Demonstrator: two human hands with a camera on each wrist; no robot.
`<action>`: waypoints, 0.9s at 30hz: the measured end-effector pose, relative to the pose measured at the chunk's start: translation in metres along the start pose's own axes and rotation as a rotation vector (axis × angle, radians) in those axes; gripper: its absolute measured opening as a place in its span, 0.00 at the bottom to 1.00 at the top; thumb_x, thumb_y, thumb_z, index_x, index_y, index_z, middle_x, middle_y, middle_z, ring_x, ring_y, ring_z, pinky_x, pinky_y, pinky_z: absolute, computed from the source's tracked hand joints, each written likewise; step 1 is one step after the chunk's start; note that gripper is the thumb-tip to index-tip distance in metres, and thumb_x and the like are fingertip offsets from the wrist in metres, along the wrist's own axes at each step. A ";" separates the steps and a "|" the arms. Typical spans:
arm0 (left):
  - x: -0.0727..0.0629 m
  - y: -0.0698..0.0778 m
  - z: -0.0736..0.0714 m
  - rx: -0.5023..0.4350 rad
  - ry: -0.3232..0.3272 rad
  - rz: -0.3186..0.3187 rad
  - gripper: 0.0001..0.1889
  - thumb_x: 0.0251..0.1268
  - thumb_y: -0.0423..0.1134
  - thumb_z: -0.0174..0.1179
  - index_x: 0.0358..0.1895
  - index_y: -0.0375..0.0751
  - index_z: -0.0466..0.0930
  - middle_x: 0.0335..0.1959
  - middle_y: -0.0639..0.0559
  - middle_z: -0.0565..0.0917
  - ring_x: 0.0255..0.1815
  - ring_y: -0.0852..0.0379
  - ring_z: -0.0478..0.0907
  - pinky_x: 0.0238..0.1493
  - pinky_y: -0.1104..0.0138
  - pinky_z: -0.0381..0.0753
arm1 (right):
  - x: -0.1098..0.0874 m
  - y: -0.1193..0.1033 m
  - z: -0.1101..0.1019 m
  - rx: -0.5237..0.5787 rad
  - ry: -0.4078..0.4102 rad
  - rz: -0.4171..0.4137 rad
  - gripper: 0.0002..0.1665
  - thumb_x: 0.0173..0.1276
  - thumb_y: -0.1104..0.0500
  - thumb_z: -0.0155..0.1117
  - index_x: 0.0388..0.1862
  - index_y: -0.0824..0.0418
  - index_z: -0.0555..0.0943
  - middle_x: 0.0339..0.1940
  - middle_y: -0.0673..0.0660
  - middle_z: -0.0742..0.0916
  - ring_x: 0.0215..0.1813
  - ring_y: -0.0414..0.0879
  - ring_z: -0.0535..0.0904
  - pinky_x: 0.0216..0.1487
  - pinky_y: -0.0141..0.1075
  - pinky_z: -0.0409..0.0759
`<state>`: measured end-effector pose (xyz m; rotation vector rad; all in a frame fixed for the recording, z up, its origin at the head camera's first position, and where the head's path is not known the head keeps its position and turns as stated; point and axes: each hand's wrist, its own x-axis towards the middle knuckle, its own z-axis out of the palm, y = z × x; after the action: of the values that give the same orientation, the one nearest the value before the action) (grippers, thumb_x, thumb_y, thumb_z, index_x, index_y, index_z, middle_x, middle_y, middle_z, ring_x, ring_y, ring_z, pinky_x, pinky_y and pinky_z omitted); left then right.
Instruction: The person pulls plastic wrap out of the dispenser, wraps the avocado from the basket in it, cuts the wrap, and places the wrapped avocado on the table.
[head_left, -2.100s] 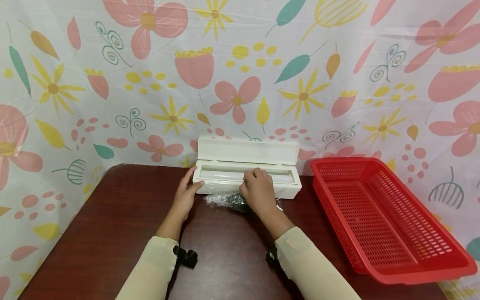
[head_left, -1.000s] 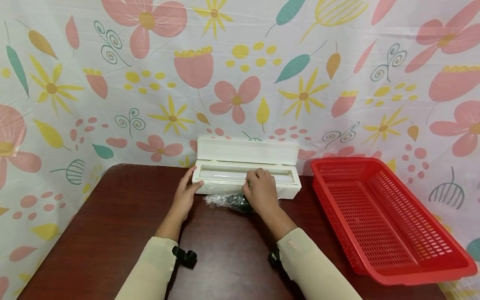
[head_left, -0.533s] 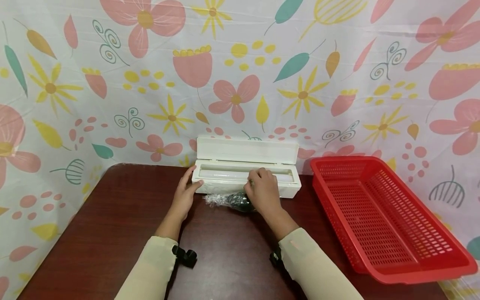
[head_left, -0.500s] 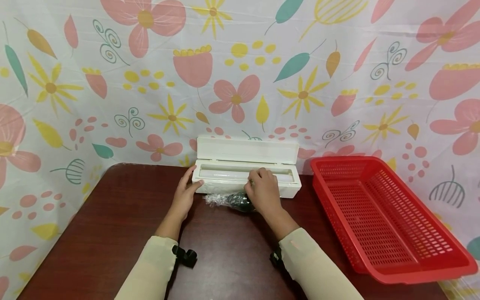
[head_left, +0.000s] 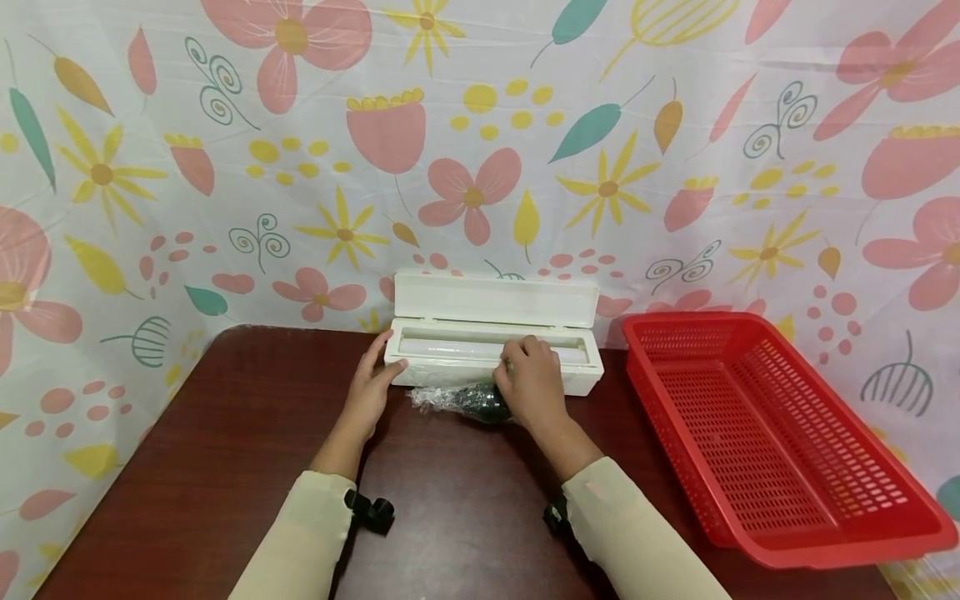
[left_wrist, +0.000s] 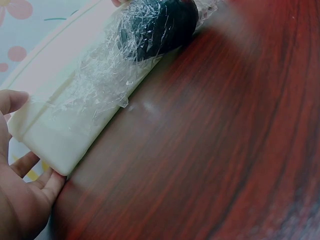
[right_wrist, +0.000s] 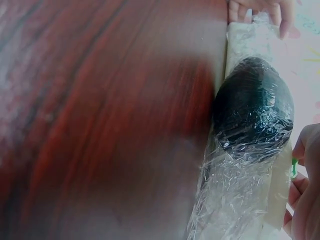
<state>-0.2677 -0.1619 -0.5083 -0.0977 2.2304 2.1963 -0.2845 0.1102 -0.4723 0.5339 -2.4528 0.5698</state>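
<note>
Head view: on the table (head_left: 442, 508) stood the white box (head_left: 450, 373), lid (head_left: 495, 302) raised, seemingly to bare the roll (head_left: 450, 348). The film-wrapped dark object (head_left: 480, 403) lay along the box's front. The left hand (head_left: 367, 392), partly curled, gripped its left end, probably to steady it; the right hand (head_left: 534, 383), nearly closed, pinched a small green piece (right_wrist: 294, 167).
</note>
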 end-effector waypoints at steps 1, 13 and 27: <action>0.000 0.000 0.000 0.000 -0.002 -0.003 0.32 0.77 0.47 0.56 0.79 0.66 0.56 0.83 0.51 0.45 0.73 0.43 0.60 0.75 0.44 0.58 | 0.000 0.000 0.000 0.000 0.003 -0.001 0.06 0.60 0.62 0.65 0.30 0.57 0.75 0.37 0.57 0.80 0.41 0.56 0.76 0.44 0.51 0.72; -0.001 -0.003 0.001 0.019 0.018 0.034 0.31 0.75 0.53 0.57 0.77 0.72 0.58 0.82 0.53 0.49 0.74 0.44 0.60 0.76 0.43 0.58 | -0.002 0.003 0.000 0.004 0.011 -0.006 0.06 0.61 0.62 0.65 0.30 0.56 0.75 0.37 0.58 0.80 0.40 0.56 0.75 0.45 0.52 0.71; -0.010 0.013 0.001 0.010 -0.002 0.004 0.32 0.76 0.48 0.56 0.79 0.66 0.56 0.83 0.50 0.48 0.77 0.43 0.56 0.77 0.42 0.56 | -0.003 0.004 -0.005 -0.011 -0.026 0.032 0.05 0.63 0.63 0.64 0.31 0.57 0.76 0.38 0.59 0.81 0.41 0.56 0.75 0.46 0.51 0.72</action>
<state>-0.2583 -0.1599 -0.4948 -0.0904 2.2418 2.1862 -0.2820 0.1168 -0.4711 0.5013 -2.4918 0.5657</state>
